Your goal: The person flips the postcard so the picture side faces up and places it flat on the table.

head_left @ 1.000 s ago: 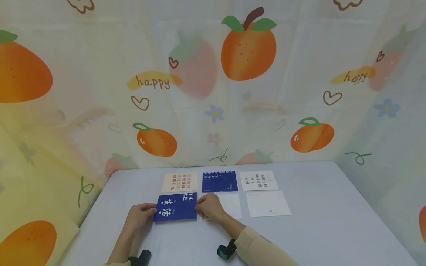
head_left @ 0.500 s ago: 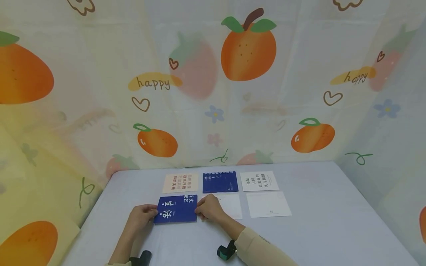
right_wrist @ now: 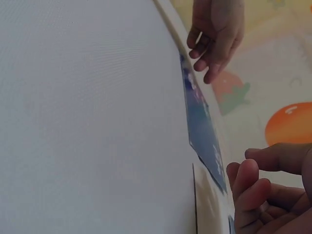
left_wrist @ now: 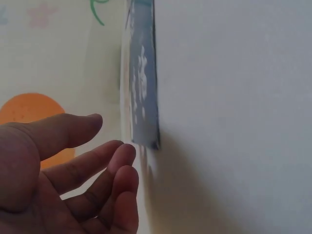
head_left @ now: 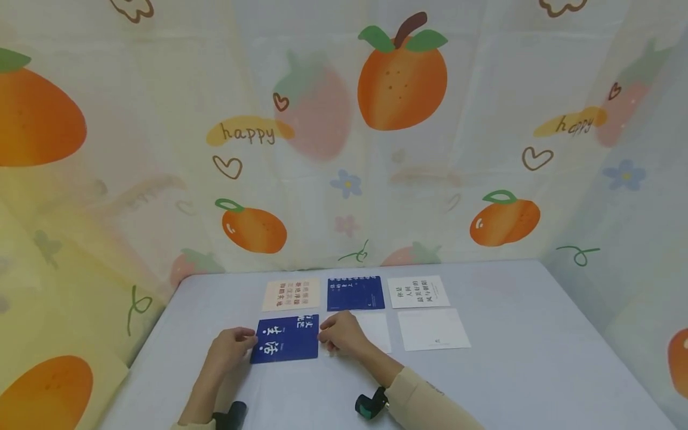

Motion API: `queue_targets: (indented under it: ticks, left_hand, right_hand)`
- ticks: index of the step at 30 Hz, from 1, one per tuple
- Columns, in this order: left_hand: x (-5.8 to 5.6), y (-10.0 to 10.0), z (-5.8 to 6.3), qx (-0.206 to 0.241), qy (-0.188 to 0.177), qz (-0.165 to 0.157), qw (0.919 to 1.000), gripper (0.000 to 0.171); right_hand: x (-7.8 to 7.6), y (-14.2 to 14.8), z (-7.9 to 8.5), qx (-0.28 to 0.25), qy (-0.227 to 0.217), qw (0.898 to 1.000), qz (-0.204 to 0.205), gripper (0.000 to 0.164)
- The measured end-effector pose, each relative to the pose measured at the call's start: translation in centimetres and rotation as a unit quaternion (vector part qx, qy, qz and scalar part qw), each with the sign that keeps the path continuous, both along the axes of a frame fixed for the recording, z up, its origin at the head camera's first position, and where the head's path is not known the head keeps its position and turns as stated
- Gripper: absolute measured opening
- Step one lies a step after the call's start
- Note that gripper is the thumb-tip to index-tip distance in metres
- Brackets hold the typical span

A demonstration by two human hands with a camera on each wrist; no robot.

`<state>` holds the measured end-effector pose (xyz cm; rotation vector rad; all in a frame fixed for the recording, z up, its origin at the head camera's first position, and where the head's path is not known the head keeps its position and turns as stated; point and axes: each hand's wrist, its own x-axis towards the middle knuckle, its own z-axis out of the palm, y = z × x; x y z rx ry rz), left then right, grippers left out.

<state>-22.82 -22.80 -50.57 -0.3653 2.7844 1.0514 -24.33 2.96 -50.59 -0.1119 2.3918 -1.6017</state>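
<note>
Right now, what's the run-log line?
left grip: left of front blue card | right grip: right of it | five other cards: on table

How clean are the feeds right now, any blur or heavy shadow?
Head: dim, but large white lettering on the near blue card stands out; left wrist: that lettering smears, left hand looks dark, soft shadow on the white table; right wrist: lettering too soft and slanted to read.

Across a pale table (head_left: 516, 370), a large-lettered blue card (head_left: 283, 340) lies between left fingers (head_left: 247, 335) and right fingers (head_left: 326, 337); a partly hidden white card (head_left: 377, 329) and plain card (head_left: 433, 330) lie rightward, beige card (head_left: 291, 295), navy card (head_left: 356, 296) and black-lettered card (head_left: 438, 294) beyond.
</note>
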Motion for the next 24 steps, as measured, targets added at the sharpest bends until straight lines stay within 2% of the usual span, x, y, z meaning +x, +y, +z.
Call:
queue_targets:
  ticks: [6, 13, 20, 24]
  left_hand:
    - [0.2, 1.3, 0.7, 0.008, 0.026, -0.032, 0.9991, 0.028]
    - [-0.1, 4.3, 1.5, 0.031, 0.046, -0.055, 0.9970, 0.022]
    - [-0.4, 7.3, 1.4, 0.040, 0.059, -0.093, 0.9931, 0.018]
    - [-0.6, 8.9, 1.3, 0.046, 0.051, -0.108, 0.9918, 0.018]
  right_hand:
    - [0.2, 1.8, 0.7, -0.003, -0.001, 1.000, -0.005, 0.024]
    - [0.1, 4.9, 1.2, 0.005, 0.012, 1.000, -0.022, 0.026]
    - [0.2, 8.0, 1.4, 0.035, 0.022, 0.998, -0.053, 0.022]
    - [0.4, 9.7, 1.6, 0.054, 0.010, 0.995, -0.078, 0.020]
